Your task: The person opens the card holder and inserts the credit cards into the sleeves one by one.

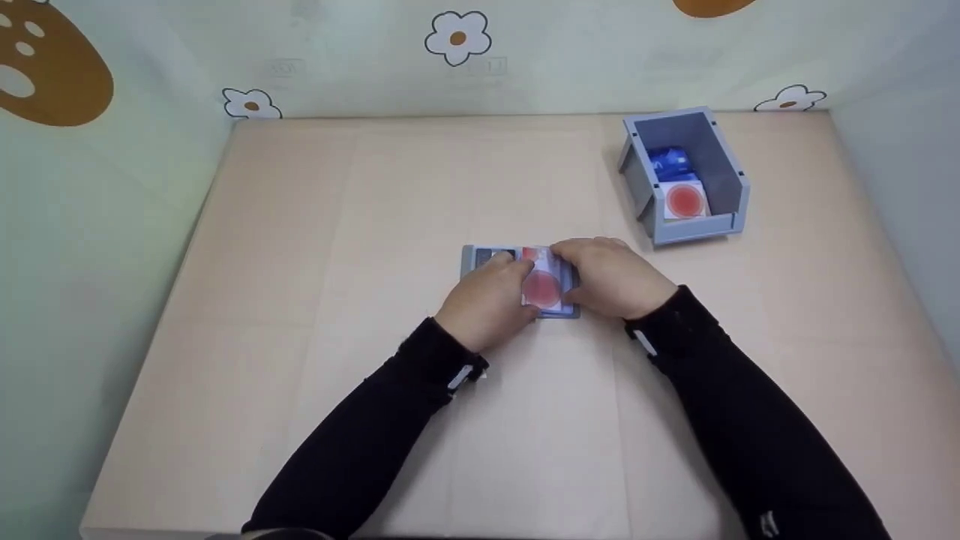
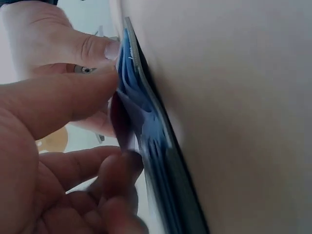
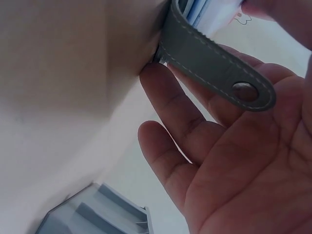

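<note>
A grey card holder (image 1: pixel 467 259) lies open on the table, its clear bluish sleeves (image 2: pixel 153 129) fanned slightly at the edge. Over its right side is a white card with a red circle (image 1: pixel 541 289). My left hand (image 1: pixel 491 300) pinches this card at its left side, thumb and fingers apart along its edge. From the right, my right hand (image 1: pixel 616 277) grips the holder's edge, fingertips near the card's upper corner. The holder's strap with a metal snap (image 3: pixel 219 78) sticks out over the right palm. How far the card sits inside a sleeve cannot be seen.
At the back right of the table (image 1: pixel 315 390) stands a grey-blue open-front bin (image 1: pixel 694 229). Inside it are a blue packet (image 1: pixel 670 161) and another white card with a red circle (image 1: pixel 684 201). Walls with flower prints border the table's back and sides.
</note>
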`<move>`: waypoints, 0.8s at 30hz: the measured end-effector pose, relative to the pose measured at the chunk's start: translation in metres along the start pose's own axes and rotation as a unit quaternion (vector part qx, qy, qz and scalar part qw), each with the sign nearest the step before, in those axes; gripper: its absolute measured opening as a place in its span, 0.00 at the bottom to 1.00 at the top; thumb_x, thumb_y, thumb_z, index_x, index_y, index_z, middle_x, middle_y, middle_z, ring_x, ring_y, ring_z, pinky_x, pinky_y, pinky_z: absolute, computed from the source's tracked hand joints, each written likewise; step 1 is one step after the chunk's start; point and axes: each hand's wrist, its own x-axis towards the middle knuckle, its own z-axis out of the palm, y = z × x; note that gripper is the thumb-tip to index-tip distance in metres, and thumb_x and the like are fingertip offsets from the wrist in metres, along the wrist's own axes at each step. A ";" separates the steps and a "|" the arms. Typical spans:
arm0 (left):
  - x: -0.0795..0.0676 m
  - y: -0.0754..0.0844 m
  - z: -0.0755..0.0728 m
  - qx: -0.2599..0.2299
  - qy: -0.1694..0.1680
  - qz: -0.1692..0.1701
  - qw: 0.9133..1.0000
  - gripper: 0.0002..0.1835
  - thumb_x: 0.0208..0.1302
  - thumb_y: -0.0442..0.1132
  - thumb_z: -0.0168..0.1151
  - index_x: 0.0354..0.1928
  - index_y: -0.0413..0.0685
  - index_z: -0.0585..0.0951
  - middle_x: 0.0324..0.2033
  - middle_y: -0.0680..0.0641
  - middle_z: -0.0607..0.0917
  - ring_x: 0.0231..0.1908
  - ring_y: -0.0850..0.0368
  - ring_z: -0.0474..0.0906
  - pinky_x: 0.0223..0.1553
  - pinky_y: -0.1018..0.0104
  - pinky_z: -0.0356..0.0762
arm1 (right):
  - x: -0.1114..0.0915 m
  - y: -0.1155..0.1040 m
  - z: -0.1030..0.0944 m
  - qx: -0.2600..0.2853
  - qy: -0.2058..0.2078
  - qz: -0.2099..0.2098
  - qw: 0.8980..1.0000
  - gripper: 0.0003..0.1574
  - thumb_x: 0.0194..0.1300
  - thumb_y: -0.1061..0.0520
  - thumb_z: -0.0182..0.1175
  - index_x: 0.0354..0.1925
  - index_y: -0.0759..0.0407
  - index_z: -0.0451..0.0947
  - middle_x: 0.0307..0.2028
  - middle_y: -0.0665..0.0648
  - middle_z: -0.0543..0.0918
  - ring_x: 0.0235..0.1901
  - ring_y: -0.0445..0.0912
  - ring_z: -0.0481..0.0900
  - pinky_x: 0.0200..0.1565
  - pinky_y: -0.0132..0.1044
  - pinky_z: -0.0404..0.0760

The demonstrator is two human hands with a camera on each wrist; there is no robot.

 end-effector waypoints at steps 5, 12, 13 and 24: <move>0.002 0.005 0.003 0.041 0.008 0.001 0.999 0.40 0.63 0.51 0.75 0.72 0.40 0.75 0.59 0.38 0.83 0.55 0.48 0.82 0.61 0.54 0.82 | 0.001 0.000 0.000 0.003 0.003 0.002 1.000 0.40 0.61 0.58 0.76 0.68 0.67 0.75 0.63 0.65 0.84 0.63 0.61 0.81 0.71 0.58 0.72; 0.003 0.009 0.005 0.091 0.015 0.016 0.996 0.43 0.60 0.52 0.77 0.72 0.38 0.74 0.58 0.37 0.83 0.52 0.45 0.84 0.55 0.52 0.85 | 0.001 0.001 0.000 0.000 0.004 0.000 1.000 0.40 0.60 0.57 0.76 0.68 0.67 0.76 0.62 0.65 0.84 0.62 0.61 0.82 0.70 0.58 0.72; 0.003 0.010 0.005 0.097 0.015 0.019 0.995 0.43 0.60 0.52 0.77 0.72 0.38 0.74 0.57 0.37 0.83 0.52 0.45 0.84 0.55 0.52 0.85 | 0.000 0.001 0.000 0.000 0.005 0.000 1.000 0.40 0.60 0.57 0.76 0.68 0.67 0.76 0.62 0.65 0.84 0.62 0.61 0.82 0.70 0.58 0.72; 0.003 0.012 -0.002 0.110 0.005 0.020 0.994 0.39 0.65 0.54 0.72 0.70 0.37 0.74 0.56 0.38 0.84 0.52 0.45 0.84 0.55 0.50 0.85 | -0.002 0.004 -0.001 -0.012 0.005 -0.015 1.000 0.45 0.55 0.56 0.78 0.69 0.68 0.74 0.62 0.66 0.84 0.61 0.61 0.83 0.70 0.58 0.73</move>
